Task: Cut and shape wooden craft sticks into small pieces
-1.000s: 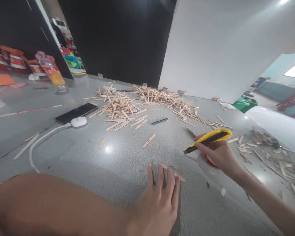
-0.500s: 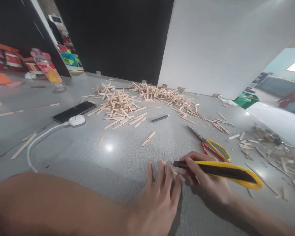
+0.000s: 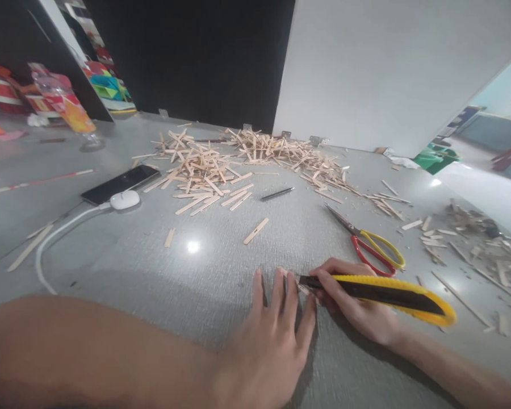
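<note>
My right hand grips a yellow and black utility knife, its tip pointing left, close to the fingers of my other hand. Beneath that tip lies a small wooden craft stick, partly hidden by both hands. With fingers spread, my left hand presses on the tabletop, and its fingertips rest on the stick. Just ahead lies a single craft stick with a small slot in it. Beyond the knife are scissors with one red and one yellow handle, blades apart.
Craft sticks are heaped at the back before a black and white panel. A pen lies in front of them. Cut scraps cover the right side. On the left are a phone, a white-cabled puck and a tilted bottle.
The camera view has shifted slightly. The knife tip has moved a little left and up, closer to my left fingertips. Both hands keep nearly the same pose.
</note>
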Demonstrator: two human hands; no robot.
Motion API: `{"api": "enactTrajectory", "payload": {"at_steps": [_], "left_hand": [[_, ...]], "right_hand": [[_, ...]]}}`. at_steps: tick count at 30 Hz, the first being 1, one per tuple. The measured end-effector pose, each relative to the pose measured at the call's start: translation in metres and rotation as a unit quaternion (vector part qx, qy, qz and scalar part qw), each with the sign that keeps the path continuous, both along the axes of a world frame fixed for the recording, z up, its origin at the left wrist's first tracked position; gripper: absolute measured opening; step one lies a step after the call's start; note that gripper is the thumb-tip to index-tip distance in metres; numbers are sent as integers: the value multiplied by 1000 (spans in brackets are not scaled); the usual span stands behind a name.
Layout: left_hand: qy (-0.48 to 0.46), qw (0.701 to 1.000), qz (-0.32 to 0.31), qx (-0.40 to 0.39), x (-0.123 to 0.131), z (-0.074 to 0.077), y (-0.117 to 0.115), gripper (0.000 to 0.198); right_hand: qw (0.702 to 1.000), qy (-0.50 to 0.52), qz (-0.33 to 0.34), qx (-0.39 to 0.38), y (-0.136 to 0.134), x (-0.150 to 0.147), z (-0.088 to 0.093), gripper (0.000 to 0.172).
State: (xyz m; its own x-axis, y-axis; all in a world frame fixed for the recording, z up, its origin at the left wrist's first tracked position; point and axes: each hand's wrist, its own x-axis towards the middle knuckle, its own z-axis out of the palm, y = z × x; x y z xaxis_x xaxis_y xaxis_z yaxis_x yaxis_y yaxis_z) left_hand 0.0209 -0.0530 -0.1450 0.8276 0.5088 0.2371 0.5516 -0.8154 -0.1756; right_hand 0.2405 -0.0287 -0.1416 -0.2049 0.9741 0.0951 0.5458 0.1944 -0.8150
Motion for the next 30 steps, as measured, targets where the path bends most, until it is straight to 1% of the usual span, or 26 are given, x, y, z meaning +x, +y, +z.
{"api": "enactTrajectory", "payload": {"at_steps": [8,12,14,18,19,20,21,24,26,28,30], "left_hand": [[18,999,11,41,2,0,-1,51],[18,998,-1,58,2,2,-2,47],[8,998,-23,66,1,3,-1,45],[-23,988,-122,88,-1,3,0,39],[-32,985,-137,95,-2,2,1,39],[-37,984,-139,102,-2,2,1,39],[-38,985,-126,108,-2,1,1,39],[-28,992,-50,115,-1,-4,1,40],[-29,992,-23,123,0,-6,1,39],[-28,990,-28,132,0,-7,2,39],[-18,991,-41,129,-1,-5,3,40]], "right_hand": [[999,12,-30,16,0,-3,2,37],[998,5,-51,28,2,-4,1,36],[998,16,-62,27,3,-3,-1,34],[995,51,-90,13,4,-3,-3,30],[994,59,-96,10,4,-3,-3,30],[993,66,-101,6,4,-3,-3,31],[992,74,-104,1,4,-3,-4,32],[989,102,-107,-21,3,-2,-6,37],[985,132,-103,-39,2,-1,-9,41],[983,151,-90,-50,2,0,-9,42],[987,138,-70,-47,1,-1,-7,42]]}}
